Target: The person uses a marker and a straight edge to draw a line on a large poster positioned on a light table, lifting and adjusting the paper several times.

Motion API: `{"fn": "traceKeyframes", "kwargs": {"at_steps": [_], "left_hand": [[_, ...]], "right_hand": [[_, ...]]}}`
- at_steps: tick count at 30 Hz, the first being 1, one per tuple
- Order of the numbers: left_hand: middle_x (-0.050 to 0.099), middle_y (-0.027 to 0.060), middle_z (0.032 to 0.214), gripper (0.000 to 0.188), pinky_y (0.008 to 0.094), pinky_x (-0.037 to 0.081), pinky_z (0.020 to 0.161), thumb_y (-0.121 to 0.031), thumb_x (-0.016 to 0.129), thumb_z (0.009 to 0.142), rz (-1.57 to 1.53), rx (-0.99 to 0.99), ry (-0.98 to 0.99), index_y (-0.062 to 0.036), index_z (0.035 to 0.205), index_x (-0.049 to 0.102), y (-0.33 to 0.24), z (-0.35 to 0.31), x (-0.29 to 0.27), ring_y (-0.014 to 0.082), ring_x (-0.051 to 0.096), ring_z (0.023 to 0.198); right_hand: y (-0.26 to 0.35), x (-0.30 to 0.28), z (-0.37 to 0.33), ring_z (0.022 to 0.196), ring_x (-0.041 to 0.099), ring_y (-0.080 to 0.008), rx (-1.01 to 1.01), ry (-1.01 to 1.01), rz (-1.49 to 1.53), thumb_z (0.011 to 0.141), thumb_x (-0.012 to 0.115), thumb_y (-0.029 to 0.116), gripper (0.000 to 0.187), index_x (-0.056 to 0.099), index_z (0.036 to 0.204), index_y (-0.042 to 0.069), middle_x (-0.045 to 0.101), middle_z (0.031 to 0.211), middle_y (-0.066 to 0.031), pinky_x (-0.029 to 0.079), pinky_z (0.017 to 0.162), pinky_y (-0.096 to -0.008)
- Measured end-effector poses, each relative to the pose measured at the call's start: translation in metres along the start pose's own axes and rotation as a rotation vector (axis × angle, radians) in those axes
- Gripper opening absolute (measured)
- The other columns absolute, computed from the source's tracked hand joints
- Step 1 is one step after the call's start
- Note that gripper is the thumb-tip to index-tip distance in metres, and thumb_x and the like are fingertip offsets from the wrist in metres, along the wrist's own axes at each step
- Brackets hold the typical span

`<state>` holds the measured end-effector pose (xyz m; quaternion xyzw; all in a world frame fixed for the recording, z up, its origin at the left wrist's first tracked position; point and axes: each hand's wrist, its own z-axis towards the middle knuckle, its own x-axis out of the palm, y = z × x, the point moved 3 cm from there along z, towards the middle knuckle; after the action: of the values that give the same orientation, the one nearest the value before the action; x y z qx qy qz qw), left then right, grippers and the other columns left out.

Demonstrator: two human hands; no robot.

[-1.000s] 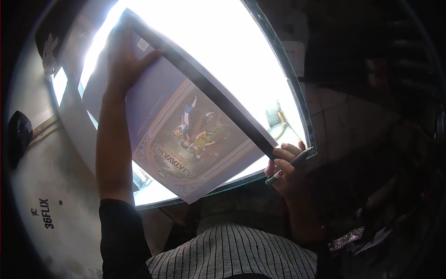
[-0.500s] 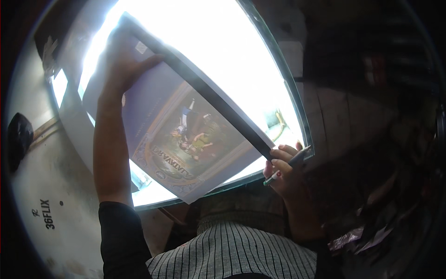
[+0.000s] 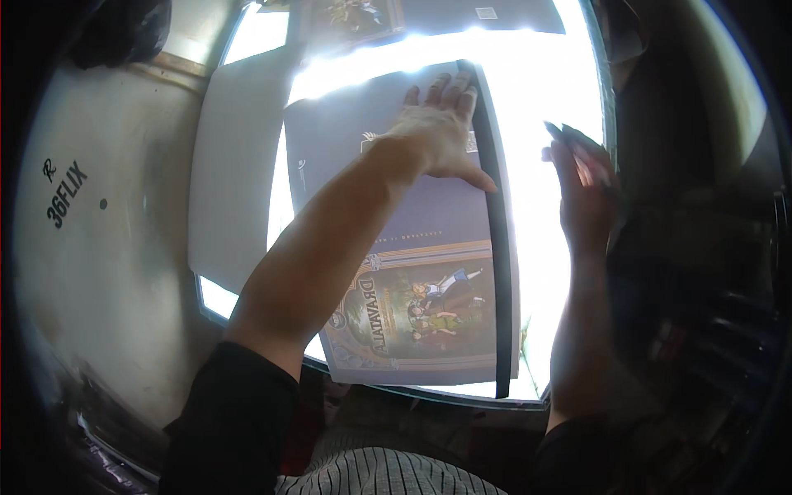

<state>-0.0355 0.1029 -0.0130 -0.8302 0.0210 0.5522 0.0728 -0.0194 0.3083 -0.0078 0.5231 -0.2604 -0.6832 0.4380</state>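
Note:
A printed cover sheet [image 3: 330,140] lies on the brightly lit glass table [image 3: 540,239], its purple ground and framed picture showing through mirrored. Along its right side runs a long black straightedge [image 3: 500,297], leaving a pale margin beyond it. My left hand [image 3: 437,132] is spread over the sheet's far part, fingertips by the straightedge's far end and thumb on its edge. To the right, over the bare glow, is my right hand [image 3: 587,169], fingers closed around a slim dark pen [image 3: 554,130]. Glare and shadow blur its details.
A blank pale sheet [image 3: 235,165] overlaps the lit table's left side. Another printed sheet [image 3: 478,18] lies at the far end. The table's glass edge [image 3: 437,399] runs close to my body. A whitish surface [image 3: 107,247] with a black bag [image 3: 120,33] is at left.
The sheet and straightedge now appear turned, running nearly straight away from me. My right hand has left the straightedge's near end and moved farther out; my left hand now lies flatter across the sheet.

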Motion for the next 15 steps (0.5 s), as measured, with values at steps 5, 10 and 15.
{"fn": "traceKeyframes", "kwargs": {"at_steps": [5, 10, 15], "left_hand": [[0.010, 0.0145, 0.166, 0.140, 0.0484, 0.011, 0.125, -0.079, 0.076, 0.059, -0.026, -0.016, 0.011, -0.0031, 0.157, 0.012, -0.009, 0.003, -0.006, 0.0294, 0.005, 0.154], [0.010, 0.0143, 0.166, 0.138, 0.0485, 0.012, 0.125, -0.076, 0.078, 0.061, -0.033, -0.020, 0.049, -0.0030, 0.157, 0.012, -0.007, 0.000, -0.009, 0.0299, 0.007, 0.154], [0.011, 0.0143, 0.166, 0.135, 0.0497, 0.012, 0.125, -0.073, 0.079, 0.062, -0.057, -0.010, 0.039, -0.0030, 0.157, 0.012, -0.006, 0.000, -0.009, 0.0302, 0.007, 0.154]], "right_hand": [[-0.022, 0.068, 0.093, 0.078, 0.075, -0.0177, 0.022, 0.140, 0.149, 0.095, 0.066, 0.025, 0.027, 0.070, 0.106, 0.001, 0.075, 0.086, -0.0109, 0.058, 0.074, -0.0282], [-0.035, 0.096, 0.112, 0.079, 0.075, -0.0196, -0.015, 0.214, 0.113, 0.095, 0.062, 0.025, 0.026, 0.071, 0.105, 0.003, 0.075, 0.086, -0.0117, 0.057, 0.075, -0.0304], [-0.035, 0.100, 0.119, 0.078, 0.075, -0.0197, 0.005, 0.225, 0.084, 0.095, 0.062, 0.027, 0.026, 0.072, 0.102, 0.004, 0.075, 0.085, -0.0098, 0.057, 0.075, -0.0305]]}}
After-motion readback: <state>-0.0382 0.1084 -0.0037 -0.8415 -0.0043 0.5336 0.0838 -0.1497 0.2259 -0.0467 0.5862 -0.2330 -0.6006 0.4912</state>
